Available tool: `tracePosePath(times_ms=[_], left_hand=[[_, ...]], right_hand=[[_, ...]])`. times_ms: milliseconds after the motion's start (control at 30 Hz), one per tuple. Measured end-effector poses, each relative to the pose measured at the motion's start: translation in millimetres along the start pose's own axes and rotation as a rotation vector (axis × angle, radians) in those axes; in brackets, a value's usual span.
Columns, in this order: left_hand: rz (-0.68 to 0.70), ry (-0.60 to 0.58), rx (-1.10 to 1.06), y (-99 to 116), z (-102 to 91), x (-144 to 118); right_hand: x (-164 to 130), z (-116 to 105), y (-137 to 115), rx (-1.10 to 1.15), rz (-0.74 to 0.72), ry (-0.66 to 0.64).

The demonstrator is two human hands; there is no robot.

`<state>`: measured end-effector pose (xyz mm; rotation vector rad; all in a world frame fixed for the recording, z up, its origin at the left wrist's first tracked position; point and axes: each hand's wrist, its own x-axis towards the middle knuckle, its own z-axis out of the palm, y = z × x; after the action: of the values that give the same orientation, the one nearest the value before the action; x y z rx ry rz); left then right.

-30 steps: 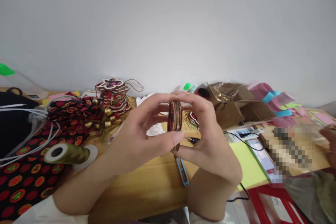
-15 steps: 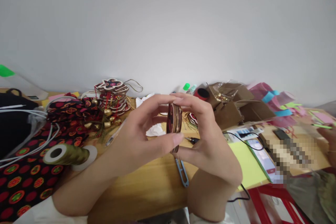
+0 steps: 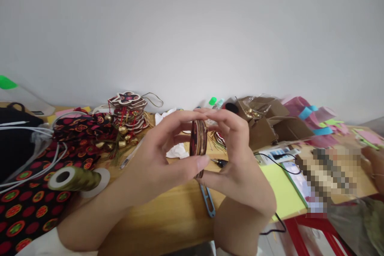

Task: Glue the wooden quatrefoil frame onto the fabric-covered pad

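Upright and edge-on between my hands is a layered disc [image 3: 199, 138] with a dark patterned face and brown-gold edges. My left hand [image 3: 163, 154] pinches it, thumb across the lower part and fingers curved over the top. From the other side my right hand [image 3: 240, 152] grips it at top and bottom edges, its fingertips meeting those of the left. Below them on the table lie blue thread snips [image 3: 207, 201], partly hidden. A black pointed tool [image 3: 221, 163] shows between the right thumb and fingers. White crumpled paper [image 3: 177, 151] lies behind.
An olive thread spool [image 3: 79, 180] lies on patterned dark cloth [image 3: 33, 212] at left. Behind it stand stacked ornaments [image 3: 129, 114] with gold bells [image 3: 122, 143]. A cardboard box [image 3: 264, 132], yellow paper [image 3: 285, 192] and phone [image 3: 295, 180] are at right, near another person's hand [image 3: 373, 164].
Both hands still hold the disc and have sunk slightly in view, with small finger shifts. At far right, the other person's hand has moved a little to the left.
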<state>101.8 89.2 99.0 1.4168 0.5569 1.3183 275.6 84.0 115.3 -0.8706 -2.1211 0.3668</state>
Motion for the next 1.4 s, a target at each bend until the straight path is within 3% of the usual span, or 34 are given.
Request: tracePosePath(times_ms=[233,1400], left_hand=[[0.019,-0.003,0.032,-1.8,-0.6,0.0],[0.003,-0.037,0.061,-3.1,-1.0,0.8]], right_hand=[[3.0,-3.5,-1.5,-0.018,-0.051,-0.022],[2.7,-2.5,-2.7,-0.056,-0.045,-0.030]])
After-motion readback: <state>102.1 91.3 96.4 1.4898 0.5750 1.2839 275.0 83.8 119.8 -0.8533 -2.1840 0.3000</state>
